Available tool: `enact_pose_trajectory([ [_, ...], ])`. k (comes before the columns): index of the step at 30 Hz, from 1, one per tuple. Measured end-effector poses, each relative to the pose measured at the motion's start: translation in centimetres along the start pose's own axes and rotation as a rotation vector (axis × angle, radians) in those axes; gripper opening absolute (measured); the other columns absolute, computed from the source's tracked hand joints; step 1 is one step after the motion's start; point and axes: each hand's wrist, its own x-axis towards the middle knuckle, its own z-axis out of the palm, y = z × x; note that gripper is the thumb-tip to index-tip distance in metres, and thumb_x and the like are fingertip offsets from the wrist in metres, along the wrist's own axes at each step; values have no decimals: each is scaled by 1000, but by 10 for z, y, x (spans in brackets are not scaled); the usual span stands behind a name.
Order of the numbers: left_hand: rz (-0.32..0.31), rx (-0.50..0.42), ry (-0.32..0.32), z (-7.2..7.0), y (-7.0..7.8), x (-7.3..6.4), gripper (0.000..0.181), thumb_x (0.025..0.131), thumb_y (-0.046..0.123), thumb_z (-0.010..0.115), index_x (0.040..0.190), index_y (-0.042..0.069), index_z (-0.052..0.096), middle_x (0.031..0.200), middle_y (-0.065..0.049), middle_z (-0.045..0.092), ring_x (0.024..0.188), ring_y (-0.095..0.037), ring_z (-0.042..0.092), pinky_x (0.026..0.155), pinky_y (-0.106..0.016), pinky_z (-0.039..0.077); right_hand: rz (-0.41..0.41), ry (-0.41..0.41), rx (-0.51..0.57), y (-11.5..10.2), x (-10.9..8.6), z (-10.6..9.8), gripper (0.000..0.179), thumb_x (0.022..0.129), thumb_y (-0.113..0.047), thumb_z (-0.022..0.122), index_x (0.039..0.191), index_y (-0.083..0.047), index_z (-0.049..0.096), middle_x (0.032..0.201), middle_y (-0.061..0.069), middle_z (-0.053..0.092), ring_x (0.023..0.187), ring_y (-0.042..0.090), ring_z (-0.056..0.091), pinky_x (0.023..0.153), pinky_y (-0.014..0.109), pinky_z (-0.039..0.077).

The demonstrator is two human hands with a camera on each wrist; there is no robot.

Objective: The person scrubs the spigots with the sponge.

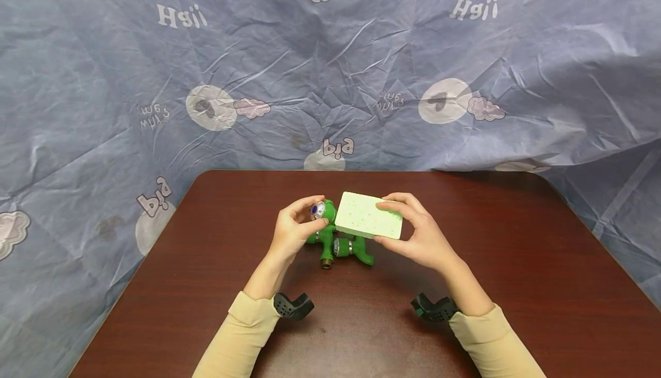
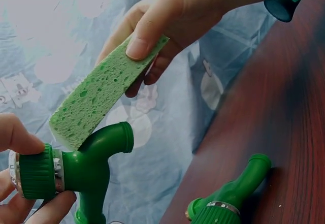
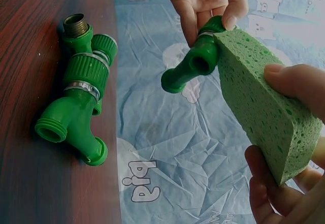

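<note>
My left hand (image 1: 290,230) grips a green faucet (image 2: 94,170) by its ribbed knob, thumb and fingers on either side. That knob has a silver cap with a blue centre, seen in the head view. A light green, porous sponge (image 1: 365,215) is held in my right hand (image 1: 420,233), thumb on one face and fingers on the opposite side. The sponge's far end meets the faucet body near the knob and appears to touch it. Below the hands, another green faucet (image 3: 81,117) lies on the table, its curved spout toward the right in the head view.
Close beside the lying faucet is one more green faucet with a brass threaded end (image 1: 326,263), partly hidden. The dark reddish-brown table (image 1: 206,286) has its back edge against a blue-grey patterned cloth (image 1: 289,80). Black camera mounts (image 1: 293,306) sit on both wrists.
</note>
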Motion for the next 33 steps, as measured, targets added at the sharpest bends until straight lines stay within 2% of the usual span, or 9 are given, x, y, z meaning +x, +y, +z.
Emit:
enact_pose_trajectory([
  [7,0,9,107,2,-2,1,40,72,0,77,111,2,67,100,-6,68,80,-15,62,60,-19,48,-35,-16,25,0,1,-5,54,61,6,84,111,3,61,114,19,52,106,29,49,90,19,36],
  [12,35,-17,168,2,-2,1,39,71,4,81,107,5,69,90,0,67,76,-16,62,57,-19,45,-42,-20,41,11,-1,-10,55,62,5,84,112,0,62,115,16,53,106,25,49,89,20,36],
  [15,49,-10,171,6,10,-3,38,72,1,80,108,0,68,88,0,66,74,-16,61,54,-18,42,-30,-14,49,29,-5,-4,57,63,-1,85,115,-7,63,120,8,52,110,21,47,90,22,36],
  [18,45,-9,153,8,10,-3,38,73,-4,77,109,-4,66,88,-1,64,72,-15,60,53,-18,43,-25,-31,55,43,-8,5,59,65,-11,86,119,-15,62,123,0,50,114,16,46,93,24,36],
  [23,41,-32,161,5,-3,2,39,71,-2,80,108,-3,67,87,0,64,71,-13,61,53,-18,45,-33,-73,56,42,-7,7,60,66,-12,86,120,-15,61,124,1,49,114,17,46,93,24,37],
  [29,42,-22,195,2,-1,2,37,70,6,83,104,2,69,84,-2,64,71,-16,62,51,-18,41,-34,5,73,44,-7,0,60,62,-4,87,117,-10,63,122,5,51,112,19,47,92,22,35],
  [33,38,-31,183,3,-1,1,35,70,6,82,102,1,68,84,-3,63,69,-14,63,53,-18,43,-44,4,87,43,-6,4,60,64,-7,87,118,-10,62,123,6,51,113,20,47,93,22,35],
])
